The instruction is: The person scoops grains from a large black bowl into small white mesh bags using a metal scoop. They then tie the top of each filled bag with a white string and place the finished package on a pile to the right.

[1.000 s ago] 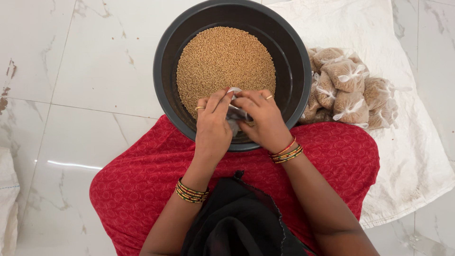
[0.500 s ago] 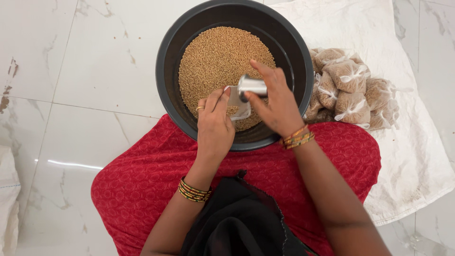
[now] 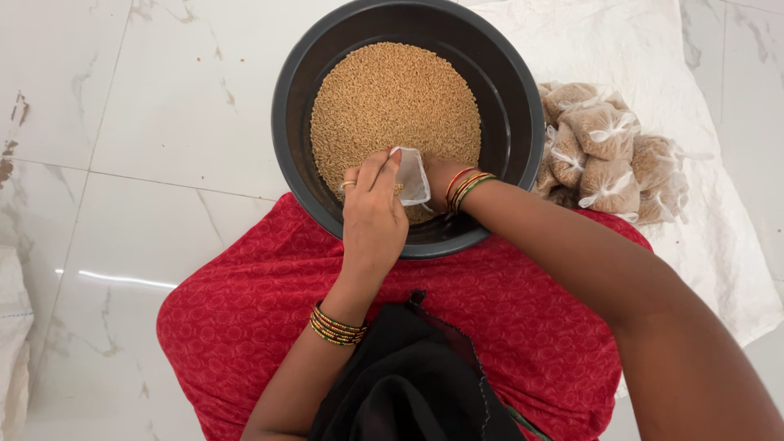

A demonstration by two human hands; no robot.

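Observation:
A dark round basin (image 3: 287, 122) rests against my lap, holding a flat heap of golden-brown grain (image 3: 396, 94). Over its near side my left hand (image 3: 371, 214) pinches the edge of a small clear plastic bag (image 3: 412, 175), which hangs just above the grain. My right hand (image 3: 438, 170) reaches across from the right, wrist bangles at the basin's near rim. Its fingers are hidden behind the bag and my left hand, down by the grain.
Several small tied bags of grain (image 3: 606, 151) lie piled on a white cloth (image 3: 653, 49) right of the basin. White marble floor tiles (image 3: 122, 122) spread to the left. My red garment (image 3: 245, 310) covers my lap below the basin.
My right hand dropped from above the bag down to the grain behind it. My left hand shifted slightly right and kept hold of the bag.

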